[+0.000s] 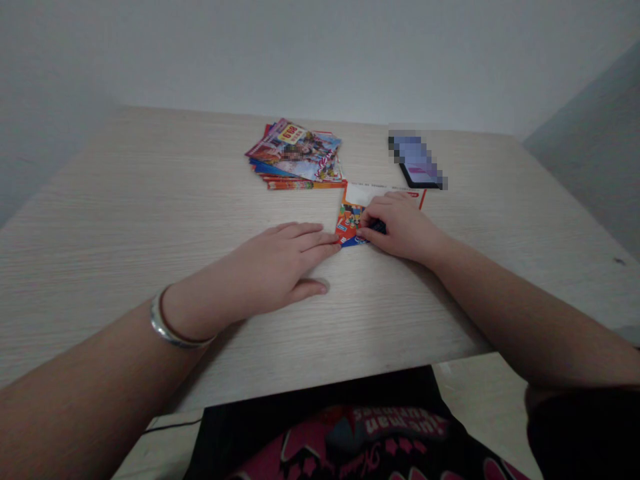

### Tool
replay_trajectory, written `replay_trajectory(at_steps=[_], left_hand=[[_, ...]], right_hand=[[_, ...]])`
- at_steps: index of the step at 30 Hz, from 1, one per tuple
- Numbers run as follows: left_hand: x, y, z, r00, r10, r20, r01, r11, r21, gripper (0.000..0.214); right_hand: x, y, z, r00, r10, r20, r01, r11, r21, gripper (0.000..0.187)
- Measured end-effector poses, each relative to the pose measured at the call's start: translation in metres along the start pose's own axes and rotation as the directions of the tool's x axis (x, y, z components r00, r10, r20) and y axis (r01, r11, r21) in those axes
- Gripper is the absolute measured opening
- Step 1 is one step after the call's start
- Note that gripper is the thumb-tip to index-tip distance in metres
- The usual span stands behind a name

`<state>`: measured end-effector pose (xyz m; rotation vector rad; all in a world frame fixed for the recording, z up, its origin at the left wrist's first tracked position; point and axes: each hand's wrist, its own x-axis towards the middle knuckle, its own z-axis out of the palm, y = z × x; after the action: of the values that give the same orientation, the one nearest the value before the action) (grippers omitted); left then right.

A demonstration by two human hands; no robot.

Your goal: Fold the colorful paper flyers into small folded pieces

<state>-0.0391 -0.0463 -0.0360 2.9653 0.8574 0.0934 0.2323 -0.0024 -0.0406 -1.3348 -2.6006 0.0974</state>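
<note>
While the left hand (267,261) is lying flat just left of the printed leaflet (347,220), its fingers (317,241) together and touching the edge, the right hand (403,228) is pressing on that leaflet, fingers (380,215) clamped on it, stacked leaflets (295,157) beyond it.

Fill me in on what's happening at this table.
A person is working with both bare hands at a pale wood-grain table. Their right hand is curled on a colourful printed sheet, beside a small dark object. Their left hand lies flat, fingertips touching the sheet's edge. A loose, fanned pile of colourful printed leaflets sits just beyond, and a phone lies to its right.
</note>
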Motion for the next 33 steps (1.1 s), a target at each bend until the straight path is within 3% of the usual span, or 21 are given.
replay_trajectory(at_steps=[17, 27, 33], left_hand=[[0.0045, 0.0035, -0.0021, 0.999, 0.024, -0.039, -0.02, 0.996, 0.083, 0.058], [0.0046, -0.0038, -0.0061, 0.998, -0.012, -0.066, 0.004, 0.993, -0.116, 0.057], [0.0095, -0.002, -0.0018, 0.997, 0.004, -0.079, -0.007, 0.999, -0.038, 0.062]], right_hand=[[0.0036, 0.0018, -0.0021, 0.998, 0.038, 0.044, -0.041, 0.996, 0.082, 0.018], [0.0019, 0.0009, -0.0046, 0.996, 0.051, 0.077, -0.057, 0.995, 0.076, 0.016], [0.0012, -0.0018, -0.0059, 0.997, 0.048, 0.053, -0.051, 0.997, 0.055, 0.019]])
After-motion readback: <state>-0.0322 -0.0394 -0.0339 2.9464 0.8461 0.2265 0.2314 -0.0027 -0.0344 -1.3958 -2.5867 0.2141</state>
